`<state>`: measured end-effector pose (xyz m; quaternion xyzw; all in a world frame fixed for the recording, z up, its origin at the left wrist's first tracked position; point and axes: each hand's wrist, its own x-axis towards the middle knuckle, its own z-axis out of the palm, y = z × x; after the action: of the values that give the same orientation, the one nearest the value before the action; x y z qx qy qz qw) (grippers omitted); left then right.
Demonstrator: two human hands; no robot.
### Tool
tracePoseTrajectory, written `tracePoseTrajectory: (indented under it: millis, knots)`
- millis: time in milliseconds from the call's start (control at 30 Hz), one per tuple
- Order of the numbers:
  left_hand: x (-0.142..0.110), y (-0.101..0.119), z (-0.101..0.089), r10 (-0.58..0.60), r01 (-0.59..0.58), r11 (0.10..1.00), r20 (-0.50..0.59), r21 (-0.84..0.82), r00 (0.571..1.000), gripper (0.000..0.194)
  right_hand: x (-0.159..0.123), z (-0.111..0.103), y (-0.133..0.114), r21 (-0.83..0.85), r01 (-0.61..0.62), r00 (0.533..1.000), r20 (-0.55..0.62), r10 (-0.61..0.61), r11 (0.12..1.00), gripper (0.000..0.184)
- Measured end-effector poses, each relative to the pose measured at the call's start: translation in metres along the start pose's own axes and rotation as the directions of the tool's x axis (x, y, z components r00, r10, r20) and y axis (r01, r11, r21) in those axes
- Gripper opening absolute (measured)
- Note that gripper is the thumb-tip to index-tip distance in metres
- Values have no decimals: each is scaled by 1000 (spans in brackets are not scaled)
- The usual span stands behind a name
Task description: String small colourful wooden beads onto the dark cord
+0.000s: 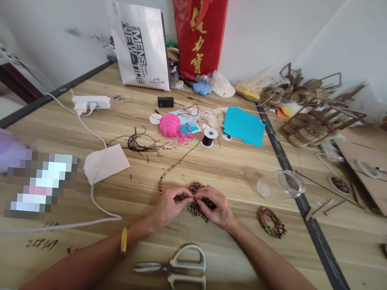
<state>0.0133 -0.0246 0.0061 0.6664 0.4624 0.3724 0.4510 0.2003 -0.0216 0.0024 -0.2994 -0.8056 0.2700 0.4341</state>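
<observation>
In the head view, the left hand [170, 205] and the right hand [218, 208] meet fingertip to fingertip. The left thumb and forefinger are pinched on a beaded cord [163, 175], which curves away from the left fingers, its near stretch strung with coloured beads, and runs bare up to a black spool [207, 140] well beyond the fingertips. The right thumb and forefinger are pinched at the same spot on a tiny piece, too small to tell whether bead or cord end. Directly beneath and between both sets of fingers lies a heap of beads [197, 213], partly hidden by the right hand.

To the right of the right fingers rests a bead loop [279, 227], with a clear jar [277, 186] on its side farther out. Scissors [166, 269] lie on the near side of the fingers, blades pointing left. Beyond the left fingers are a tangle of black cord [140, 143] and pink yarn [170, 125]; beyond the right fingers, blue sheets [244, 126].
</observation>
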Motion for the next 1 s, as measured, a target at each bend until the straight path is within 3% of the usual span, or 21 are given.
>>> tracePoseTrajectory:
  millis: [467,1000]
  knots:
    - [-1,-5,3,-16,18,989,16,-148,1000,13,1,2,0,-33,6,1000,-9,-6,999,17]
    - [0,-1,2,-3,3,995,0,-98,1000,9,4,-2,2,-193,-13,999,32,20,981,22]
